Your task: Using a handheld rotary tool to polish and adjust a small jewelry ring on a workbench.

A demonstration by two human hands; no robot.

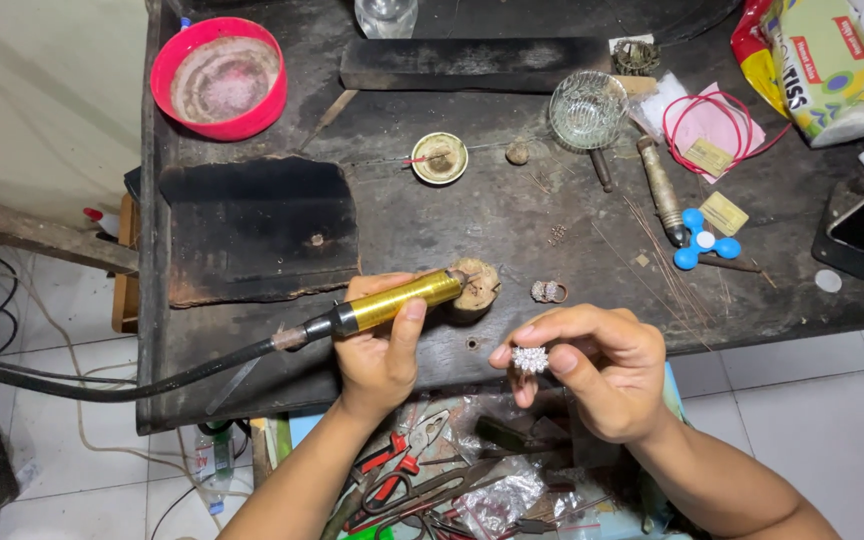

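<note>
open drawer (472, 480) below the desk edge holds red-handled pliers (392, 470) and scissors. above it, right hand (592, 370) pinches a small silver cluster ring (530, 359) between thumb and fingertips, held just off the front edge of the dark desk (472, 210). left hand (382, 345) is wrapped around a brass rotary handpiece (397, 300), its tip at a worn wooden peg (476, 285). a second ring (549, 291) lies just beside the peg. red bowl (218, 78) sits at far left.

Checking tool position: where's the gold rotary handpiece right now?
Head view, centre-left: the gold handpiece lies across the left hand, tip by the round wooden peg.
</note>
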